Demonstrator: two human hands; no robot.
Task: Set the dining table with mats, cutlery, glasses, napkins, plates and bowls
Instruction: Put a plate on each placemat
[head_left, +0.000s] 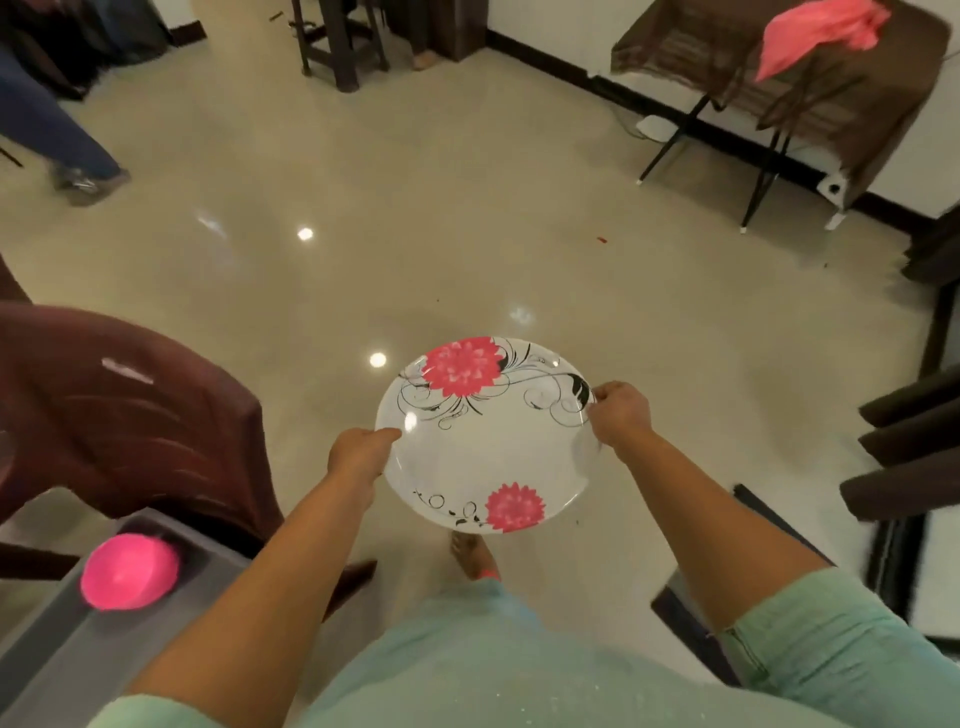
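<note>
Plate (483, 447) held level over bare floor (467, 234), my left hand (358, 454) pinching its left rim, right hand (618, 413) its right rim. Risk: edge-only grips may slip mid-carry; chair (119, 415) near left could knock it.

I hold one round white plate (488, 452) level above the floor, face up. It carries two pink flowers with black scrollwork, one at the far rim, one at the near rim. My left hand (358, 454) and right hand (618, 415) grip opposite edges
</note>
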